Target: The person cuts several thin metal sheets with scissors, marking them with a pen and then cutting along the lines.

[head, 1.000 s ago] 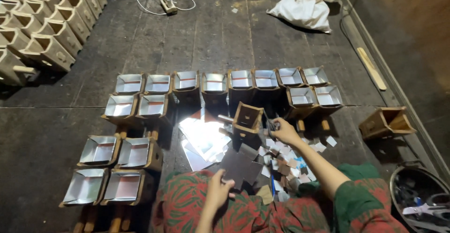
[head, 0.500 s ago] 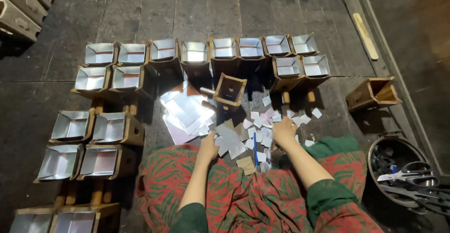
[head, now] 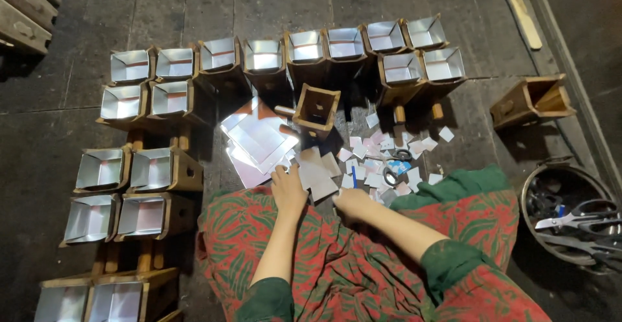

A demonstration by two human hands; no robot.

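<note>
Fingers of the left hand lie spread and flat on the near edge of a grey card sheet, just below the middle of the frame; they press on it rather than close round it. Beside it, the right hand rests palm down with its fingers loosely together, at the edge of the same sheet and touching the scatter of small pale paper squares; whether anything is pinched under it I cannot tell. Both forearms come up from the bottom of the frame over a lap covered in red and green patterned cloth.

Just right of the hands, a pair of scissors lies among the squares on the dark floor. Left of the sheet sits a loose stack of shiny foil sheets. Right above the hands stands a single unlined wooden funnel box, tilted, its mouth open.

Further out, foil-lined wooden boxes run in a row across the upper middle of the frame, with more down the left side to the lower left corner. Another bare wooden box lies on its side at the right. At the lower right edge a round metal basin holds more scissors and tools.
</note>
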